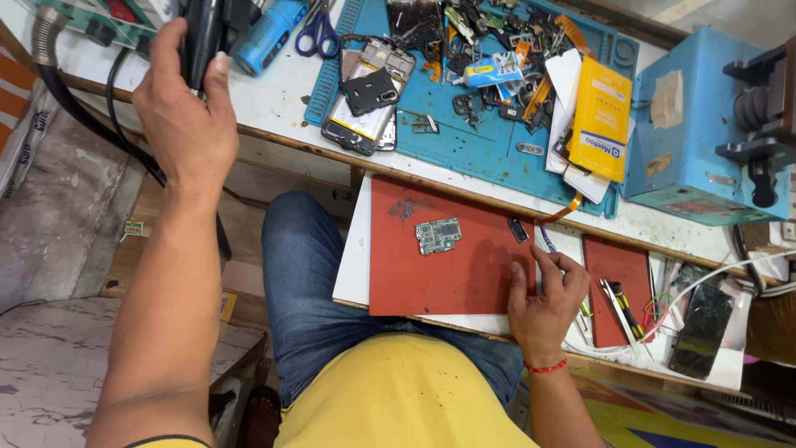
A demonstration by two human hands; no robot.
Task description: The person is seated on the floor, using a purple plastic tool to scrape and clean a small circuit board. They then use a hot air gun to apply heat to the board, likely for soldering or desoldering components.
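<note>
Head view. Phone-repair bench seen from above. The left hand [184, 116], upper left of the frame, is closed around a black tool handle [203, 37] with a dark hose [124, 137] trailing below it; the arm is stretched far forward and up, wrist raised, thumb along the handle's right side. The right hand [546, 300], lower right of centre, rests on the right edge of the red mat [431, 278], fingers curled loosely and half open; whether they pinch anything cannot be told. A small green circuit board [438, 236] lies flat at mid-mat, apart from both hands, with a small black chip [518, 230] near the mat's upper right. Judged stage: fetching the tool, board not yet worked. Bringing the handle over the board would call for a steady wrist.
</note>
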